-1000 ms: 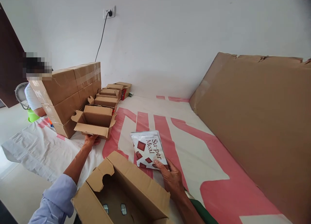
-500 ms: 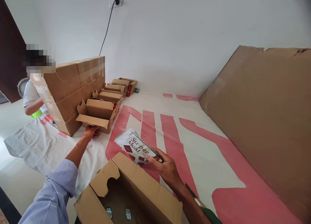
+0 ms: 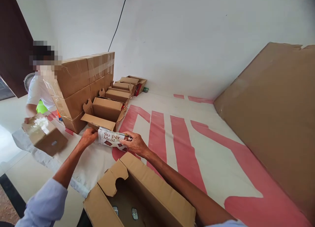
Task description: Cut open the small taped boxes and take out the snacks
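Observation:
My right hand [image 3: 136, 144] is closed on the right end of a stack of white "Su-per Meal" packets [image 3: 110, 139]. The stack is in front of an open cardboard box [image 3: 99, 121] and overlaps its lower front. At the packets' left end is my left hand [image 3: 88, 137], under the box's front flap with its fingers curled. What those fingertips grip, if anything, is hidden. Below my forearms stands a nearer open cardboard box [image 3: 157, 184], with small labels on its inside.
Taped cartons [image 3: 76, 84] are stacked at the left, with more open boxes [image 3: 118, 95] running back beside them. Another person [image 3: 40, 92] handles a closed carton [image 3: 50, 138] at the far left. A large cardboard sheet [image 3: 273, 105] leans at the right. A red-and-white sheet [image 3: 180, 138] covers the floor.
My right hand has carried the packets left and forward to the open box. My left hand has shifted from beneath its flap toward its front left, fingers now curled. The other person's carton has come into view.

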A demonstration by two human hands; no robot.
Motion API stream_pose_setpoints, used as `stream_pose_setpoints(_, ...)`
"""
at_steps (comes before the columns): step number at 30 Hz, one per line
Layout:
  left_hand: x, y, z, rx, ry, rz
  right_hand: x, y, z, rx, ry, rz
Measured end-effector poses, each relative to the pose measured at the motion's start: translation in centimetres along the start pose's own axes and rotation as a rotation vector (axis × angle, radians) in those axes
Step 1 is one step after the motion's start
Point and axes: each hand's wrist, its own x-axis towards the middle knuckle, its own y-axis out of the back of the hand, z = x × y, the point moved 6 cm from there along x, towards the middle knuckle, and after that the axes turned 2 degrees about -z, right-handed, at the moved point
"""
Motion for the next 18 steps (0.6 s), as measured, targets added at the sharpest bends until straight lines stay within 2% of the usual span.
stream_pose_setpoints(3, -4.5, 0.9, -0.2, 0.08, -0.09, 0.141, 2.0, -0.7, 0.5, -0.034, 0.031, 0.032)
stream_pose_setpoints(5, -7.0, 0.0, 0.2, 0.149, -0.208, 0.174, 3.3, -1.2, 0.7, -0.045, 0.032, 0.055)
stream_pose_setpoints(8, -8.6, -3.4, 1.2, 0.218, -0.334, 0.041, 4.8, -2.4, 0.8, -0.057, 0.022, 0.086)
stream_pose_setpoints(10, -8.2, -5.6, 2.1, 0.225, -0.368, -0.052, 5.4, -3.1, 0.6, -0.052, 0.016, 0.083)
stream_pose_setpoints(12, -7.2, -6.8, 3.2, 0.244, -0.392, -0.069, 5.7, -3.3, 0.2, -0.038, 0.013, 0.05)
stream_pose_setpoints(15, -5.6, -7.2, 4.1, 0.285, -0.367, -0.019, 5.0, -1.4, -1.7, -0.014, -0.008, -0.038)
stream_pose_setpoints(18, -5.0, -6.9, 4.1, 0.303, -0.342, -0.006, 1.2, 3.3, -6.3, -0.017, -0.021, -0.065)
